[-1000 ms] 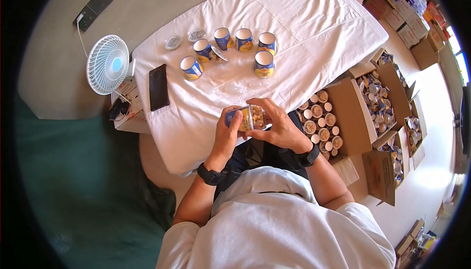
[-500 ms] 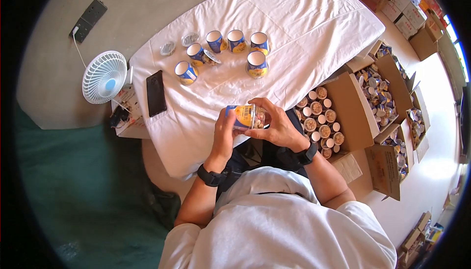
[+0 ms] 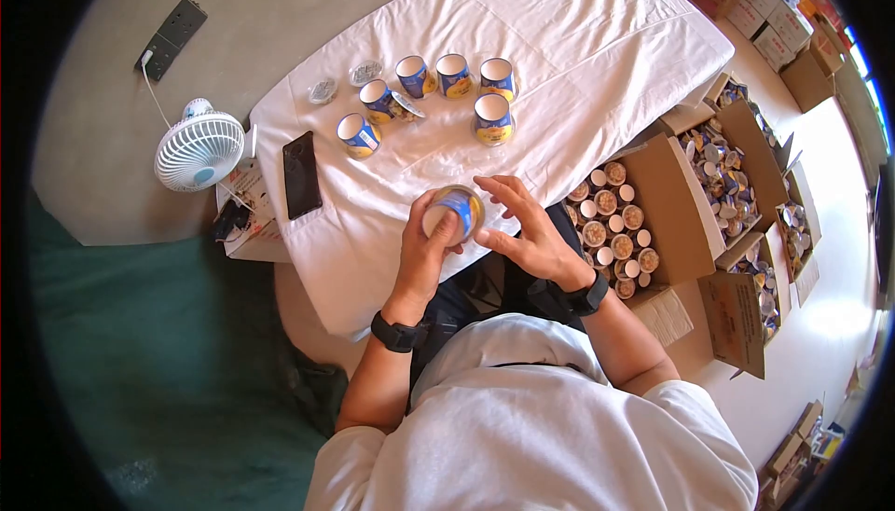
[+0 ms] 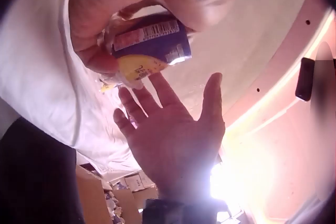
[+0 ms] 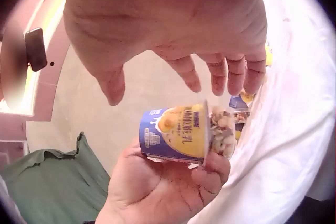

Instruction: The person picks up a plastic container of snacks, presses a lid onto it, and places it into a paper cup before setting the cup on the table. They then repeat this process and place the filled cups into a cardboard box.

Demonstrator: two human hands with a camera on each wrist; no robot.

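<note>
Table (image 3: 597,35): white-clothed; six blue-and-yellow cups (image 3: 493,124) stand toward its far edge.
Carton (image 3: 685,222): open, holding rows of cups, beyond the table's right edge.
Right hand (image 3: 541,245): released, fingers spread, just apart from the held cup (image 5: 178,134).
Left hand (image 3: 422,252): grasping the held cup.
Held cup: tipped sideways above the table's near edge.
Clear top (image 5: 223,132): nut mix visible; seating at the seam cannot be confirmed.
Risk: possible drop, from one-handed support; possible spill, should squeezing loosen the top.
</note>
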